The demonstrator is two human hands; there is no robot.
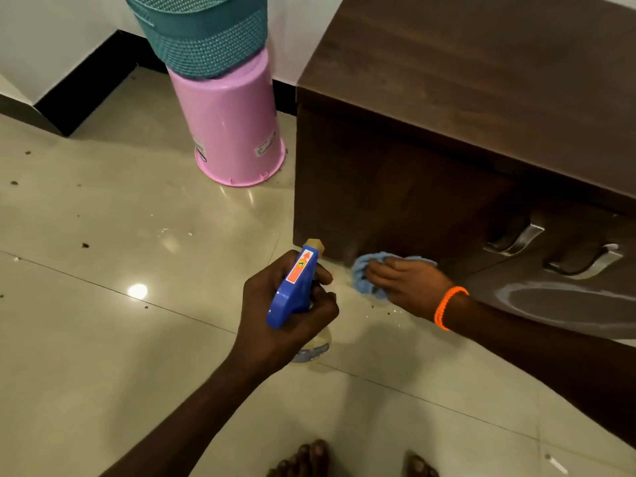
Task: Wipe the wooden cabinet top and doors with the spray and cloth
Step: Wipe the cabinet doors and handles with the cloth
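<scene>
L hand (285, 315) wrapped tight around the spray bottle (296, 287), fingers curled at the blue trigger head, nozzle pointing up-fwd toward the cabinet's bottom corner. Clear bottle body mostly hidden under the hand; only a bit shows below the palm. Bottle held in the air over the floor (103, 339), just left of the cloth.

R hand (406, 284) pressing the blue cloth (364, 273), fingers spread flat over it, cloth bunched under the fingertips. Cloth sits at the base of the cabinet (481, 98) door front, at the low left corner where wood meets floor tiles. Can't tell whether it touches wood, floor or both. Orange beaded bracelet (449, 306) on R wrist.

Cabinet = dark brown wood, top surface runs upper right. Two metal handles (516, 239) on the door fronts, right of the cloth.

Pink bucket (234, 125) upside down on floor beside cabinet's left side, teal mesh basket (203, 32) stacked on top of it. Floor: glossy beige tiles w/ dark specks scattered about, some white bits near the cloth. Person's bare toes (309, 459) at bottom edge.
</scene>
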